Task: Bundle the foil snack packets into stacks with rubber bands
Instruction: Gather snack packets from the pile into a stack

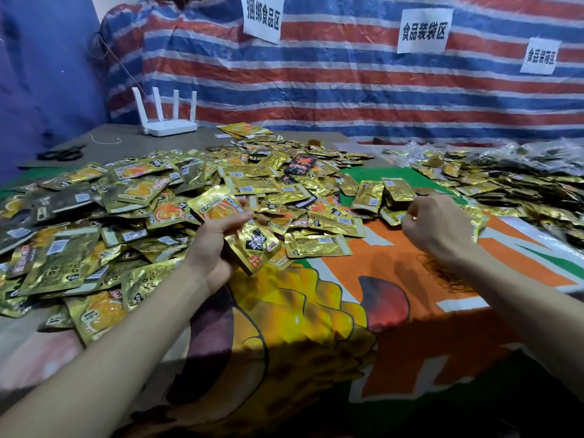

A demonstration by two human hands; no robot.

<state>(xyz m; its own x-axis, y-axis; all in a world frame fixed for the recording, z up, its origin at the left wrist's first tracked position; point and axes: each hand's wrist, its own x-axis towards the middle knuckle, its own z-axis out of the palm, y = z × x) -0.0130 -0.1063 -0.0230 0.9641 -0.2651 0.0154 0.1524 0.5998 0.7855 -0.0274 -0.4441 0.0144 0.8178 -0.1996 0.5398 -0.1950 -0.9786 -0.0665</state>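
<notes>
A thin packet stack [252,245] is gripped in the curled fingers of the left hand [215,251], unbanded; the right hand [439,229] is curled (a pinch cannot be told). The far-left heap [126,210] is judged mostly unbundled.

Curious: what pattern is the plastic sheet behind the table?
Plastic sheet: red, blue, white stripes; head view.

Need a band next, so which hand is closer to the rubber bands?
Right. The right hand is just beyond the rubber bands; the left hand, holding packets, is well to their left.
</notes>
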